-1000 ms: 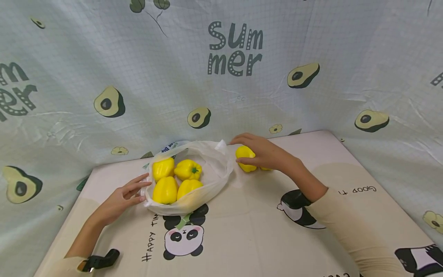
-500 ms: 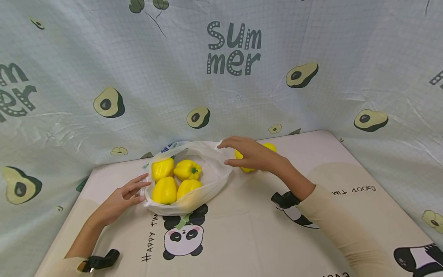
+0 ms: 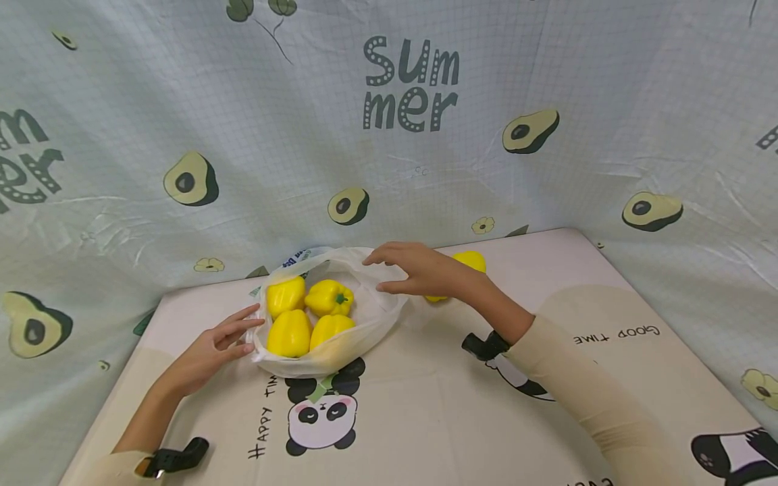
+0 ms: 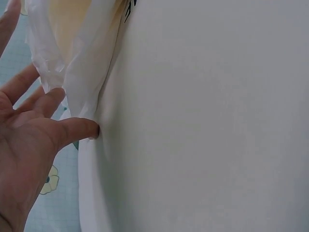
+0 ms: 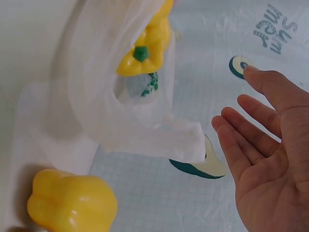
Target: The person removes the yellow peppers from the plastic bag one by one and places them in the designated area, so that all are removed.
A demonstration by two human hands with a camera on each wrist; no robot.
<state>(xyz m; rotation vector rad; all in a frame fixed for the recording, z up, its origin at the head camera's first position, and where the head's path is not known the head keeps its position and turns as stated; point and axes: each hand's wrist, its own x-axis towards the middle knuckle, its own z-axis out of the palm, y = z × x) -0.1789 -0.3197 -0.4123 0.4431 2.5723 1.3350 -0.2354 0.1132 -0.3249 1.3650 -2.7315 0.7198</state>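
A white plastic bag (image 3: 377, 324) lies with its mouth wide, several yellow bell peppers (image 3: 290, 334) grouped inside. My left hand (image 3: 209, 351) rests at the bag's left side, fingers loosely spread; in the left wrist view its thumb and fingertips touch the plastic. Over the bag's right rim hovers my right hand (image 3: 422, 270), thumb and fingers apart with nothing between them. Past that hand, two loose peppers lie on the table: one yellow pepper (image 3: 471, 260) shows behind it, the other is mostly hidden beneath. The right wrist view shows a loose pepper (image 5: 72, 200) beside the bag.
The table (image 3: 462, 405) wears a beige cloth printed with pandas and words. Behind it hangs a pale curtain (image 3: 273, 135) with avocado prints, close to the table's back edge. Each wrist carries a black camera mount, such as the left mount (image 3: 182, 455).
My right hand has moved left, from beside the loose peppers to over the bag's right rim, uncovering the farther pepper. The left hand and the bag have stayed in place.
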